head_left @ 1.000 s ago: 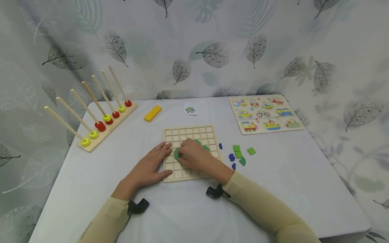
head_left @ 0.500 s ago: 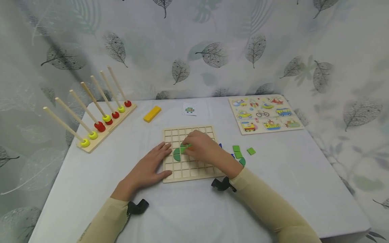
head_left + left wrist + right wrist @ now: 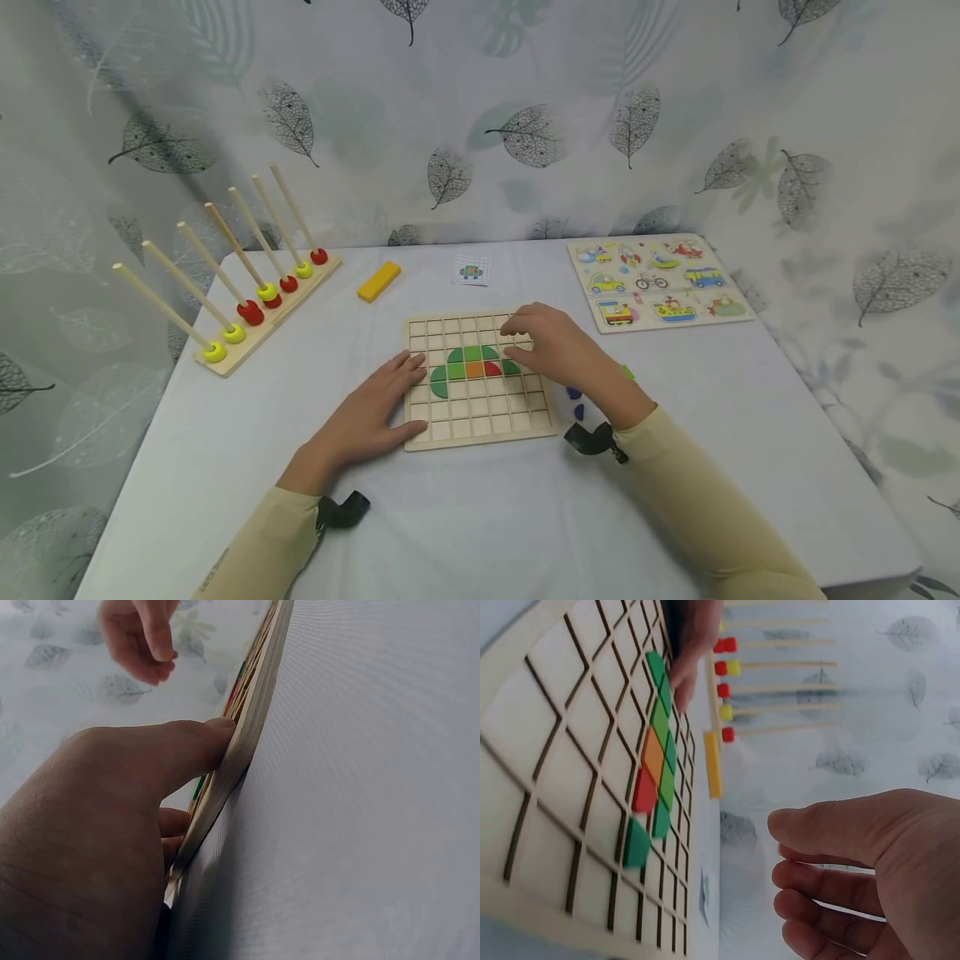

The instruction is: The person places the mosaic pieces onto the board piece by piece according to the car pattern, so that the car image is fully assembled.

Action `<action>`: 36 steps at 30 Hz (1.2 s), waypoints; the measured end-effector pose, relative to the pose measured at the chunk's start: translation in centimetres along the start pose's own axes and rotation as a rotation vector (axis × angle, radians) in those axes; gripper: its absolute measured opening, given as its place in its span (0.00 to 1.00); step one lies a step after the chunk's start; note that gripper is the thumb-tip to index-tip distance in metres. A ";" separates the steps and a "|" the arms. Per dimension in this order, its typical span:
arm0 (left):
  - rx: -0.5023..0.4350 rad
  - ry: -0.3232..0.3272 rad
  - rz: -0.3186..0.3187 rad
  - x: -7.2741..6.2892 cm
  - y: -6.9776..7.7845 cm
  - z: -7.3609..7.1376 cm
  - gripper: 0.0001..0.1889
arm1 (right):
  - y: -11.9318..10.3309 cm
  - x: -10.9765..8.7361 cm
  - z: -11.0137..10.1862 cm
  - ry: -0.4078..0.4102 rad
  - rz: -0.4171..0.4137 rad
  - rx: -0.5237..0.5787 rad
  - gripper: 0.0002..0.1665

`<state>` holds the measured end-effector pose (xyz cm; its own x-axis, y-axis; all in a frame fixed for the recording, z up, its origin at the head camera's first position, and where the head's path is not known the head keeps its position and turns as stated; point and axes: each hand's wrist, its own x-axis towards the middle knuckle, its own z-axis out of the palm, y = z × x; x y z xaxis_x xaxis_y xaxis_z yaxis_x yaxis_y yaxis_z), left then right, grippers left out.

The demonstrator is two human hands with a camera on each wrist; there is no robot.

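A wooden grid board lies on the table. Green rounded pieces, light green squares, an orange square and a red piece with a rounded corner fill cells in its middle. My left hand rests along the board's left edge, fingers straight; in the left wrist view its thumb touches the wooden rim. My right hand hovers over the board's right side, fingers loosely bent, holding nothing. The right wrist view shows a gap between its fingertips and the pieces.
Blue pieces and a partly hidden green square lie right of the board. Behind it are a pattern card and a yellow block. A peg stand with beads is at left, a picture puzzle at right.
My right hand has moved rightward from over the middle of the board, uncovering the green, orange and red pieces. It now hides most of the loose green pieces. My left hand stays put.
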<state>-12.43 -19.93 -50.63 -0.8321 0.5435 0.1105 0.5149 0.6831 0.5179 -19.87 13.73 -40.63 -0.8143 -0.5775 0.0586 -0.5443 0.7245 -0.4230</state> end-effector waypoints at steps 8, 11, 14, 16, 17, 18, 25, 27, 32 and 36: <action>0.009 -0.004 -0.006 0.0 0.1 0.0 0.43 | 2.8 -2.0 -2.1 0.028 0.101 -0.022 0.18; 0.010 -0.004 -0.005 0.1 0.1 -0.1 0.43 | 3.7 -2.8 -2.8 0.032 0.126 -0.031 0.18; 0.009 -0.004 -0.005 0.1 0.1 -0.1 0.43 | 4.5 -3.6 -3.3 0.045 0.159 -0.035 0.17; 0.009 -0.005 -0.007 0.1 0.2 -0.1 0.43 | 4.9 -4.0 -3.6 0.052 0.182 -0.035 0.17; 0.011 -0.005 -0.008 0.1 0.2 -0.1 0.43 | 5.1 -4.1 -3.7 0.053 0.189 -0.034 0.17; 0.012 -0.006 -0.010 0.1 0.2 -0.1 0.43 | 5.3 -4.2 -3.8 0.050 0.193 -0.032 0.17; 0.015 -0.003 -0.012 0.0 0.4 0.0 0.44 | 6.2 -4.8 -3.9 0.044 0.207 -0.026 0.18; 0.015 -0.009 -0.017 0.0 0.3 0.0 0.44 | 6.4 -4.9 -3.8 0.041 0.213 -0.022 0.18; 0.006 -0.013 -0.020 0.0 0.3 0.0 0.44 | 6.7 -5.1 -3.7 0.011 0.243 -0.010 0.18; 0.009 -0.008 -0.020 0.0 0.2 0.0 0.43 | 6.7 -5.3 -3.9 -0.028 0.270 -0.007 0.18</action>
<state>-12.28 -19.77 -50.53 -0.8409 0.5330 0.0937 0.4997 0.6983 0.5126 -20.01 23.13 -40.24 -0.9242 -0.3733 -0.0803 -0.3099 0.8561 -0.4135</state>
